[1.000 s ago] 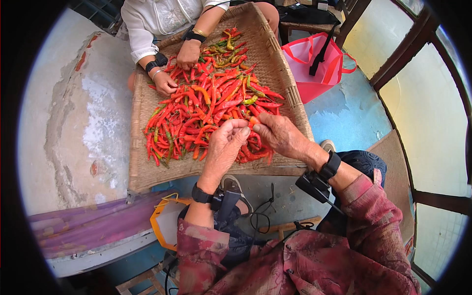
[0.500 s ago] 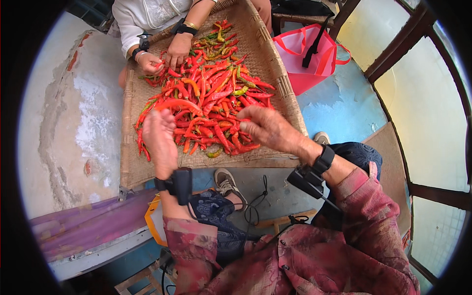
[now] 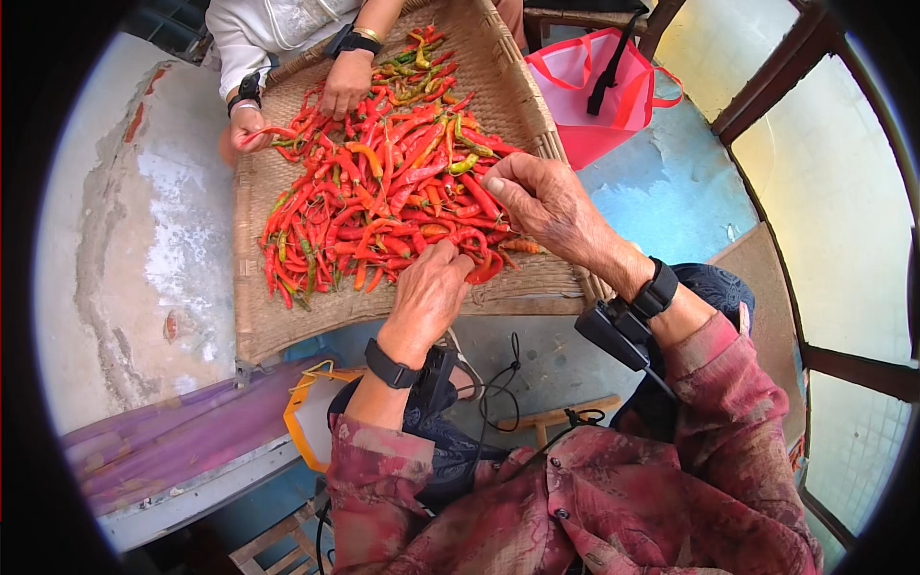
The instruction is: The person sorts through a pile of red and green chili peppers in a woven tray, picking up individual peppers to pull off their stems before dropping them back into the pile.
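Observation:
Red chili peppers (image 3: 383, 192), a few green or orange, lie heaped in a large woven bamboo tray (image 3: 316, 326). My left hand (image 3: 426, 299) is at the near edge of the heap, its fingers bent round the end of a curved red chili pepper (image 3: 487, 270). Above the heap's right side is my right hand (image 3: 551, 213), forefinger curled toward the thumb; whatever lies between them is hidden. Across the tray, another person's hand (image 3: 347, 81) rests on the peppers. That person's other hand (image 3: 249, 126) holds a red pepper at the tray's left edge.
A pink-and-red bag (image 3: 589, 96) stands beyond the tray's right rim. To the left is a worn, peeling wall (image 3: 144, 220), with purple cloth (image 3: 192, 431) below it. Framed window panes (image 3: 834, 211) line the right. A black cable (image 3: 503, 388) lies on the floor below the tray.
My left hand has come down and right from above the heap's left side to its near edge. My right hand has shifted slightly right and down. The other person's hands have moved left.

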`<state>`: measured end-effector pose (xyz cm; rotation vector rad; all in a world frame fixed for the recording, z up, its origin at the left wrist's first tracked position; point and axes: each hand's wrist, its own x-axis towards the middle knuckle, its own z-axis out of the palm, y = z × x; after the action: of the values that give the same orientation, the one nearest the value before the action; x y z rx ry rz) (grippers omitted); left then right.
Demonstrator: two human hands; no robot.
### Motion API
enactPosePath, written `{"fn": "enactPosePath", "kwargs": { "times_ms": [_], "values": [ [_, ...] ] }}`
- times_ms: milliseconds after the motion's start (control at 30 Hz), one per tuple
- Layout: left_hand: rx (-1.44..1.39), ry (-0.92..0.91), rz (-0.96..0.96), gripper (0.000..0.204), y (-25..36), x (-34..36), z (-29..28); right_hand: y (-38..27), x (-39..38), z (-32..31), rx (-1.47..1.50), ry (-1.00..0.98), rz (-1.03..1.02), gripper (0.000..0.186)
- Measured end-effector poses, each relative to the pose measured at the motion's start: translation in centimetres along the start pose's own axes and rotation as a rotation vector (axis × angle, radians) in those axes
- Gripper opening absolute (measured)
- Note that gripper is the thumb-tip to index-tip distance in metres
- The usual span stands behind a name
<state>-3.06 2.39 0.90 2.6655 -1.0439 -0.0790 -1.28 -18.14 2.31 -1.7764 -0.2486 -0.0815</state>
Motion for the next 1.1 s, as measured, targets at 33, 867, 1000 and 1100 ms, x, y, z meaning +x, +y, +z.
{"fn": "enactPosePath", "kwargs": {
  "times_ms": [33, 867, 1000, 1100],
  "values": [
    [-0.040, 0.007, 0.004, 0.015, -0.4, 0.2, 0.0, 0.0, 0.0, 0.0, 0.003, -0.008, 0.011, 0.022],
    [-1.100, 0.339, -0.348, 0.014, -1.1, 1.3, -2.3, 1.1, 0.0, 2.3, 0.177, -0.268, 0.139, 0.029],
    [-1.210, 0.248, -0.354, 0.023, 0.2, 1.7, -2.0, 1.2, -0.7, 3.1, 0.178, -0.279, 0.078, 0.029],
    [-1.137, 0.294, -0.355, 0.019, -0.1, 1.7, -2.1, 0.9, -0.8, 3.0, 0.277, -0.326, 0.165, 0.030]
  ]
}}
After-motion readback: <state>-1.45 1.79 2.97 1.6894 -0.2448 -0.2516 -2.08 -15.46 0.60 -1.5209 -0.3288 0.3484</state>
